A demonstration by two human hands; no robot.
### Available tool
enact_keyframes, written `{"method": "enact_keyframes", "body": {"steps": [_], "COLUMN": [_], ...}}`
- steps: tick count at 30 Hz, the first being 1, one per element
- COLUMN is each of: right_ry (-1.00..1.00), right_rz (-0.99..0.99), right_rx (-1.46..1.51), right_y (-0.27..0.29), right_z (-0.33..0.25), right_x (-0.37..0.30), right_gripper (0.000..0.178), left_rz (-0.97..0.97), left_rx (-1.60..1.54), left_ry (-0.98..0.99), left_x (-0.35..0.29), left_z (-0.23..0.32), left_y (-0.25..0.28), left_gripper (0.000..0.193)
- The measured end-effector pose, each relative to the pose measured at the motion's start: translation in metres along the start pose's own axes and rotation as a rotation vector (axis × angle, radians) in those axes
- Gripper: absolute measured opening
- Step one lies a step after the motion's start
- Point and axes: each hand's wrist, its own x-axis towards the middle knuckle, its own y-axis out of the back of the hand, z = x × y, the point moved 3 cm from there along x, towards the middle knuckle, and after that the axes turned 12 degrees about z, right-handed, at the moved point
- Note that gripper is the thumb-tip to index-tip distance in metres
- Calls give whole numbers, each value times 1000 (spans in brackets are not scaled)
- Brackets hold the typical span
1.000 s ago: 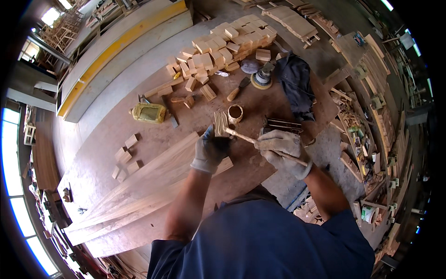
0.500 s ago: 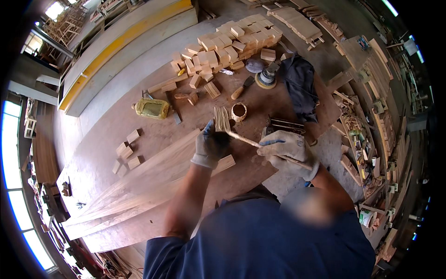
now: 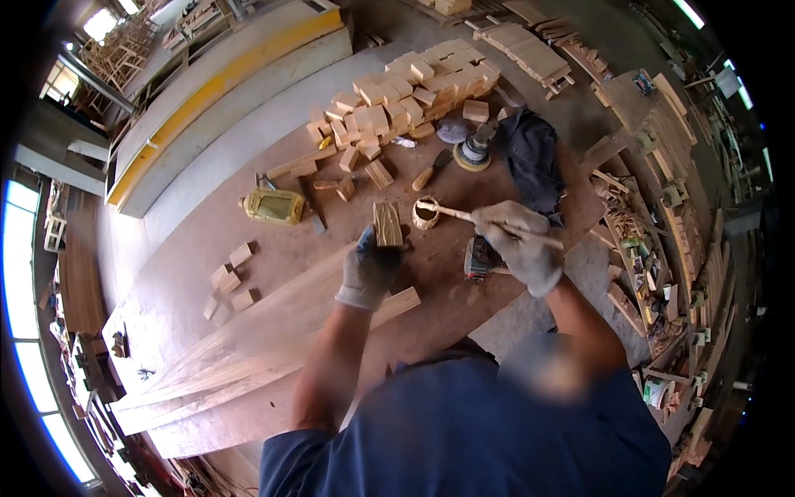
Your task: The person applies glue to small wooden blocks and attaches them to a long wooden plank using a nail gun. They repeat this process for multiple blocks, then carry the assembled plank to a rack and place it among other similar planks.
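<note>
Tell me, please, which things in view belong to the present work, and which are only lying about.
Apparently in use:
wooden block, held in the left hand
slender stick, held in the right hand
small cup, with the stick's tip at its mouth

Apparently just lying about:
yellowish container
round-based power tool
dark cloth
wooden-handled tool

left hand [image 3: 369,269]: wood block [image 3: 387,224] | right hand [image 3: 522,247]: stick [image 3: 451,213], tip at cup [image 3: 426,221] between hands, slightly beyond | left of left hand: loose blocks [image 3: 228,279], bottle [image 3: 277,206] farther out | beyond both: block pile [image 3: 418,91] | beyond right: cloth [image 3: 530,161]
</note>
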Motion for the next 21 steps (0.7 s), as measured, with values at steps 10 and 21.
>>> {"method": "enact_keyframes", "body": {"steps": [10, 21], "right_ry": [-113, -454], "right_rz": [56, -144], "right_rx": [-423, -400], "right_y": [-68, -70], "right_z": [133, 151], "right_x": [39, -29], "right_gripper": [21, 43], "left_rz": [20, 147], "left_rx": [835, 629], "left_ry": [-387, -151], "left_x": [-32, -110], "left_z": [0, 4], "left_y": [103, 23], "left_gripper": [40, 23]}}
